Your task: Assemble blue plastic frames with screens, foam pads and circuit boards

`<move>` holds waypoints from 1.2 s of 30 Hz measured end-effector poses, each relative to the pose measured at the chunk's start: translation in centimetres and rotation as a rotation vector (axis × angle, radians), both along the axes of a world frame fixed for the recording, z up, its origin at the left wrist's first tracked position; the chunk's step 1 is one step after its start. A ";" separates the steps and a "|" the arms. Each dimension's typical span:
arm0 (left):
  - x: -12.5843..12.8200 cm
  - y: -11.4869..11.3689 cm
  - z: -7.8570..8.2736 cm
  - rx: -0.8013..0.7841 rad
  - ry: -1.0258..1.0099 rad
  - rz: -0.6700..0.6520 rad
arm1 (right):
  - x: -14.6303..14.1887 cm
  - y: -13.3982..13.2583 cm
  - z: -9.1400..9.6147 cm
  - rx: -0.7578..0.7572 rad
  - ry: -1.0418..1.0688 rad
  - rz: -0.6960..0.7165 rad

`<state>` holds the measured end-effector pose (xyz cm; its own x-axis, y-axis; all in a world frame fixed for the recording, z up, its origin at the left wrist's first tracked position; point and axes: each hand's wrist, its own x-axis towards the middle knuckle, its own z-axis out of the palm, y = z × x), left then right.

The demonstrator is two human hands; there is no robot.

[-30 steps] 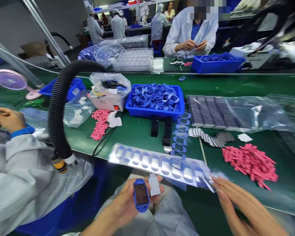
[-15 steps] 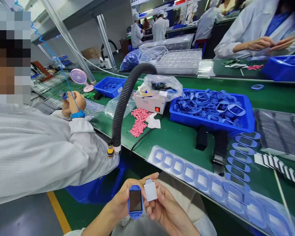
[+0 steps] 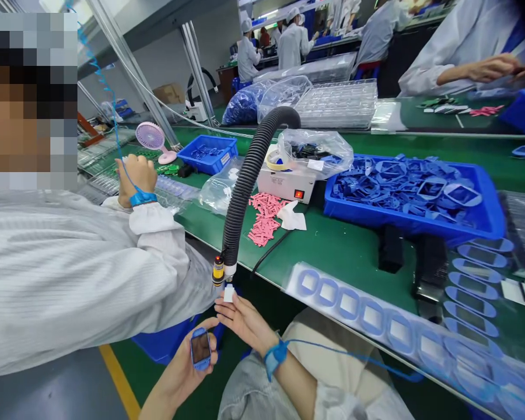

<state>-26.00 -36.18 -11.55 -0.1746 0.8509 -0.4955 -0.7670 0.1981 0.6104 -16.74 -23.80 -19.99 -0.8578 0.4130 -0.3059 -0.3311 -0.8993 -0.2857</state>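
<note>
My left hand (image 3: 181,363) is closed round a small blue-framed screen (image 3: 200,348), its dark display facing up. Up at the end of the black ribbed hose (image 3: 249,192), my right hand (image 3: 247,321) grips a small white square piece (image 3: 229,293) between thumb and fingers. That piece is right under the hose's white nozzle (image 3: 230,271); whether they touch I cannot tell. Beside the nozzle is a yellow and black fitting (image 3: 218,269) with a small red light. A blue strap (image 3: 275,358) with a cord circles my right wrist.
At left, a co-worker's sleeve (image 3: 157,256) reaches close to the hose. On the green bench are pink pieces (image 3: 265,219), a blue bin (image 3: 485,204) heaped with blue frames, and a strip of blue rings (image 3: 371,318) along the edge. A white box (image 3: 284,182) carries a lit red switch.
My right hand has taken the white piece up and left to the nozzle, away from the screen. My left hand has moved left with the screen. The view has turned slightly left.
</note>
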 end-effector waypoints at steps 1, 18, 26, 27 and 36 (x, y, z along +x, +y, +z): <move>-0.3 0.0 -0.2 -0.028 0.004 0.030 | -0.6 0.0 -0.2 0.014 0.004 0.022; -0.9 4.9 -5.0 -0.386 -0.009 0.182 | 0.6 1.0 -2.3 0.185 -0.152 -0.004; -3.5 2.3 -2.6 -0.383 0.067 0.318 | -1.1 -0.3 -0.9 0.267 -0.172 0.110; -3.4 2.9 -2.7 -0.383 0.074 0.318 | -0.9 -0.4 -1.0 0.280 -0.194 0.102; 0.6 8.2 -4.3 -0.363 0.048 0.166 | 6.4 -0.2 0.3 0.336 -0.329 0.021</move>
